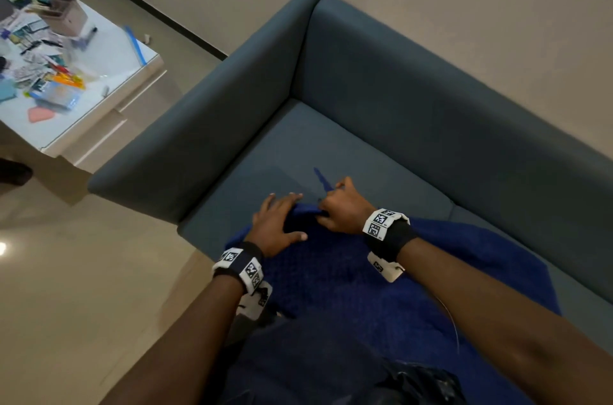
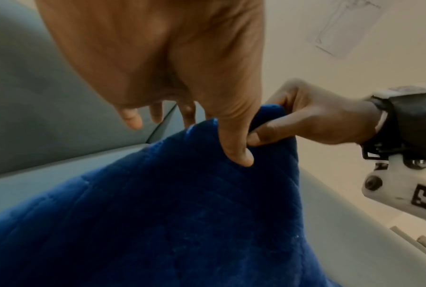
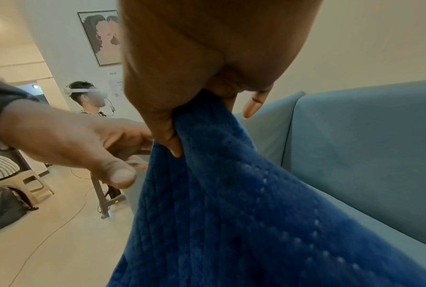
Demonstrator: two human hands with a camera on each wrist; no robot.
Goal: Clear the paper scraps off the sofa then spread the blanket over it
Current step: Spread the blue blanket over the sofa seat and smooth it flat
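A dark blue blanket lies bunched over the front of the grey-blue sofa seat. Both hands are at its upper edge. My right hand grips a fold of that edge in a fist; the right wrist view shows the blanket hanging from the right hand. My left hand rests beside it with fingers straight and spread. In the left wrist view its thumb presses on the blanket. I see no paper scraps on the visible seat.
The sofa's armrest and backrest enclose the far corner, with a beige wall behind. A cluttered side table stands at the left. On the floor are a backpack and a cable; another person is nearby.
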